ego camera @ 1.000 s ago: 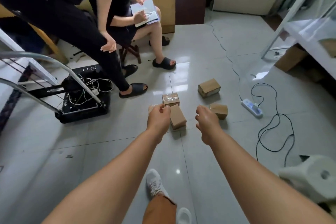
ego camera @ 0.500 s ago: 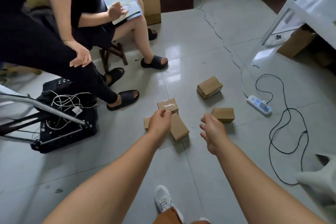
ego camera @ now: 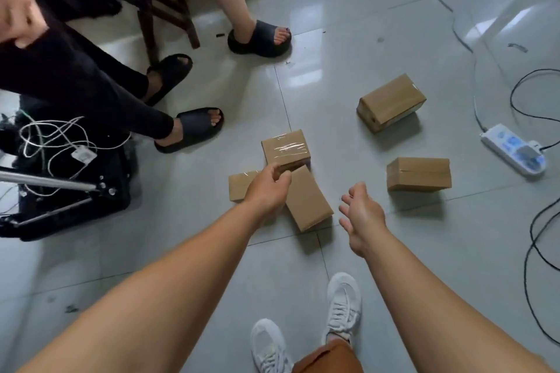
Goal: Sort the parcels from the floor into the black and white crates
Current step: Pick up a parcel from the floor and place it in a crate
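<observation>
Our left hand [ego camera: 268,188], fingers curled, seemingly empty, hovers over the cluster; nearest box [ego camera: 307,198] runs away-left. Right hand [ego camera: 362,215] open, beside it.

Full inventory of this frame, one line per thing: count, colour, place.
brown cardboard parcels: 5, brown, on the floor ahead; two show clear tape
grey tiled floor: 1, light grey, everywhere
black crate with white cables: 1, black, left
white power strip: 1, white, right
black cable: black, right edge
black slide sandals: 4, black, on two bystanders' feet, top
dark wooden stool: 1, top left
white sneakers: 2, white, bottom
left hand: over the clustered parcels
right hand: fingers relaxed, empty
</observation>
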`<control>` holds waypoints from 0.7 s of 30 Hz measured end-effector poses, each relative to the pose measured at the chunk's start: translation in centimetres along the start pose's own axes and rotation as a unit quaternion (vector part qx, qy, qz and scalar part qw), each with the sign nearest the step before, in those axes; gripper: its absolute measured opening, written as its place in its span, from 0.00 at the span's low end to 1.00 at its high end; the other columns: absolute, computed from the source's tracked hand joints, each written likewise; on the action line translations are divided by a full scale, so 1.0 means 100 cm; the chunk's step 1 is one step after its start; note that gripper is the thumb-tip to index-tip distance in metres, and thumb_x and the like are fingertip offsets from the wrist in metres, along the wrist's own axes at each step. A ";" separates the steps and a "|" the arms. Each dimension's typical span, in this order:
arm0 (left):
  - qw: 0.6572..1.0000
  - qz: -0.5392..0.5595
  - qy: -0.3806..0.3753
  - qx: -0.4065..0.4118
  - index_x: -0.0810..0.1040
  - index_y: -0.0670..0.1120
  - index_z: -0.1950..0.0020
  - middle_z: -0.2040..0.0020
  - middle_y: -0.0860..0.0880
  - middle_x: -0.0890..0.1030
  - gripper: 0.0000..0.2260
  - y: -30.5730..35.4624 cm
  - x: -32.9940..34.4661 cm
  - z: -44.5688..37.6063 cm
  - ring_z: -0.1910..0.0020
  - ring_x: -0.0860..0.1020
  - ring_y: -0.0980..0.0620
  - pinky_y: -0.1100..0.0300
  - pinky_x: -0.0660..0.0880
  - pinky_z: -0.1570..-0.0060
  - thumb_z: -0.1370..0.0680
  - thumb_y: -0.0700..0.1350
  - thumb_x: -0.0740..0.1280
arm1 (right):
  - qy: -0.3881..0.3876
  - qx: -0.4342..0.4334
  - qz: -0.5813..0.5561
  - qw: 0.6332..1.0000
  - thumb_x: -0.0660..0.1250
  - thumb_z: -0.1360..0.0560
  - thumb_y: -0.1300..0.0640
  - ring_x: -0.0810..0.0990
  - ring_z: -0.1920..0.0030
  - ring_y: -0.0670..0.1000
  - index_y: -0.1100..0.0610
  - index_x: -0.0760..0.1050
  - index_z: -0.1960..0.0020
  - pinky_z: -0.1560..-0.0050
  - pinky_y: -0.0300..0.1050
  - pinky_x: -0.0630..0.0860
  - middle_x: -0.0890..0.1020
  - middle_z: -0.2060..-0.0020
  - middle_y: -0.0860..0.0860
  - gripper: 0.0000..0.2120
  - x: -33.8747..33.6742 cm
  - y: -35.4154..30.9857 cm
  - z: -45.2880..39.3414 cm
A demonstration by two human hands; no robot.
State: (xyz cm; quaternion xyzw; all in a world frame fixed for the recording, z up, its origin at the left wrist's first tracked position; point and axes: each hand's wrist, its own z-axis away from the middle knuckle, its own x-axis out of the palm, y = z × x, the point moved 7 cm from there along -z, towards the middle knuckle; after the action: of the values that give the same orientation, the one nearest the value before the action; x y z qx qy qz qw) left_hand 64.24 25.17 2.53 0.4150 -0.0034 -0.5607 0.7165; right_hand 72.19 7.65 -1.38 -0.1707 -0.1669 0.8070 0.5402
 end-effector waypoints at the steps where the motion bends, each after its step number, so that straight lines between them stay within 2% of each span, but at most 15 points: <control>1: 1.000 -0.015 -0.002 -0.004 0.65 0.47 0.27 0.39 0.50 0.74 0.20 -0.011 0.008 -0.018 0.45 0.71 0.53 0.60 0.68 0.44 0.18 0.50 0.57 | 0.003 0.014 0.002 1.000 0.51 0.19 0.49 0.66 0.29 0.61 0.64 0.68 0.35 0.30 0.58 0.65 0.69 0.30 0.61 0.22 0.002 0.011 -0.020; 3: 0.999 -0.049 -0.009 -0.012 0.62 0.47 0.25 0.33 0.49 0.72 0.23 -0.034 0.024 -0.053 0.37 0.72 0.50 0.57 0.68 0.38 0.19 0.51 0.58 | 0.005 0.036 0.011 0.999 0.50 0.19 0.49 0.66 0.29 0.62 0.66 0.65 0.32 0.29 0.58 0.64 0.68 0.30 0.62 0.25 0.007 0.030 -0.058; 5: 0.995 -0.095 -0.028 -0.015 0.59 0.47 0.23 0.27 0.48 0.68 0.25 -0.056 0.042 -0.086 0.31 0.69 0.47 0.53 0.66 0.32 0.19 0.53 0.58 | 0.009 0.057 0.025 0.998 0.50 0.19 0.47 0.69 0.31 0.60 0.62 0.66 0.30 0.30 0.56 0.66 0.70 0.30 0.59 0.25 0.011 0.050 -0.092; 7: 0.989 -0.139 -0.046 -0.016 0.57 0.48 0.23 0.25 0.47 0.65 0.26 -0.075 0.060 -0.116 0.29 0.67 0.46 0.53 0.64 0.30 0.19 0.53 0.57 | 0.011 0.069 0.031 0.997 0.51 0.19 0.45 0.71 0.34 0.56 0.57 0.66 0.28 0.31 0.55 0.66 0.71 0.33 0.53 0.24 0.016 0.068 -0.125; 10: 0.983 -0.169 -0.062 -0.018 0.54 0.47 0.22 0.23 0.46 0.60 0.28 -0.097 0.084 -0.154 0.26 0.62 0.45 0.51 0.60 0.28 0.19 0.54 0.57 | 0.011 0.081 0.033 0.996 0.51 0.19 0.46 0.73 0.45 0.52 0.53 0.67 0.33 0.36 0.53 0.68 0.72 0.45 0.50 0.19 0.021 0.088 -0.165; 13: 0.981 -0.184 -0.066 -0.016 0.51 0.44 0.22 0.22 0.44 0.57 0.30 -0.113 0.105 -0.188 0.24 0.58 0.46 0.53 0.56 0.27 0.19 0.53 0.58 | 0.019 0.087 0.051 0.995 0.50 0.19 0.44 0.70 0.41 0.54 0.55 0.65 0.30 0.37 0.52 0.68 0.70 0.40 0.51 0.23 0.024 0.106 -0.201; 15: 0.977 -0.204 -0.063 -0.012 0.50 0.43 0.22 0.22 0.44 0.55 0.31 -0.120 0.115 -0.204 0.24 0.56 0.46 0.55 0.54 0.27 0.19 0.53 0.59 | 0.029 0.096 0.052 0.994 0.50 0.20 0.41 0.70 0.54 0.52 0.55 0.67 0.37 0.52 0.46 0.71 0.70 0.52 0.50 0.22 0.025 0.117 -0.220; 16: 0.974 -0.216 -0.062 -0.010 0.50 0.42 0.22 0.21 0.45 0.54 0.31 -0.123 0.119 -0.211 0.23 0.55 0.47 0.55 0.53 0.27 0.19 0.53 0.59 | 0.031 0.104 0.054 0.993 0.50 0.20 0.39 0.67 0.62 0.50 0.55 0.67 0.43 0.61 0.43 0.69 0.68 0.59 0.48 0.20 0.026 0.122 -0.226; 17: 0.972 -0.225 -0.063 -0.011 0.49 0.41 0.22 0.21 0.45 0.54 0.32 -0.127 0.122 -0.217 0.23 0.54 0.47 0.55 0.52 0.27 0.19 0.53 0.58 | 0.031 0.112 0.051 0.992 0.50 0.20 0.39 0.64 0.67 0.49 0.55 0.67 0.47 0.64 0.42 0.67 0.67 0.63 0.48 0.20 0.028 0.127 -0.232; 18: 0.971 -0.230 -0.067 -0.015 0.48 0.41 0.22 0.21 0.44 0.53 0.32 -0.131 0.124 -0.221 0.23 0.53 0.47 0.54 0.52 0.26 0.19 0.54 0.58 | 0.027 0.114 0.039 0.992 0.51 0.20 0.40 0.64 0.67 0.49 0.56 0.68 0.48 0.61 0.43 0.71 0.68 0.64 0.49 0.19 0.030 0.130 -0.237; 19: 0.970 -0.232 -0.071 -0.022 0.48 0.42 0.22 0.21 0.44 0.54 0.33 -0.135 0.126 -0.224 0.23 0.53 0.47 0.53 0.53 0.26 0.19 0.55 0.58 | 0.017 0.114 0.017 0.993 0.51 0.19 0.41 0.69 0.64 0.50 0.56 0.69 0.46 0.51 0.45 0.74 0.72 0.60 0.50 0.20 0.032 0.133 -0.242; 20: 0.970 -0.230 -0.074 -0.028 0.48 0.42 0.22 0.22 0.44 0.54 0.33 -0.137 0.127 -0.226 0.23 0.54 0.46 0.52 0.53 0.26 0.19 0.55 0.58 | 0.010 0.118 -0.002 0.993 0.52 0.19 0.41 0.75 0.57 0.51 0.57 0.70 0.43 0.43 0.48 0.73 0.76 0.54 0.51 0.20 0.035 0.135 -0.245; 21: 0.971 -0.225 -0.074 -0.034 0.48 0.43 0.22 0.22 0.43 0.54 0.32 -0.139 0.126 -0.225 0.23 0.54 0.45 0.52 0.54 0.26 0.19 0.56 0.57 | 0.010 0.120 -0.013 0.993 0.52 0.19 0.42 0.78 0.49 0.53 0.57 0.70 0.43 0.39 0.48 0.72 0.77 0.49 0.51 0.20 0.035 0.135 -0.246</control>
State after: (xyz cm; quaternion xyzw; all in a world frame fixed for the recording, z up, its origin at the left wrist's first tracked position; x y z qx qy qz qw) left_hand 68.38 27.94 -26.38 0.3377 0.0560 -0.7367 0.5832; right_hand 71.18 8.12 -29.66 -0.1103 -0.0658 0.8124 0.5688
